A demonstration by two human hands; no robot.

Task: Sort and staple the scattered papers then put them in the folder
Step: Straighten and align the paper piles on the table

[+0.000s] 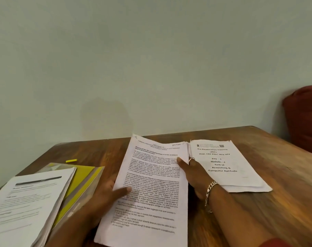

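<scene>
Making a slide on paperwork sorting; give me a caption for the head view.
Both hands, left and right, hold a printed sheaf between two paper stacks on a wooden table.

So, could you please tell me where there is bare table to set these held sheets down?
Bare wood shows on the table right of the Pre Examination Training stack, and along the far edge between the yellow marker and the held sheets. The near left is crowded: a paper pile overlaps the yellow folder.

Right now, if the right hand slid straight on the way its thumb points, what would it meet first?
The right hand grips the held sheaf by its right edge, thumb pointing up-left across the page. Going on, it would only cross that paper, then probably bare table before the wall; depth is unclear.
</scene>
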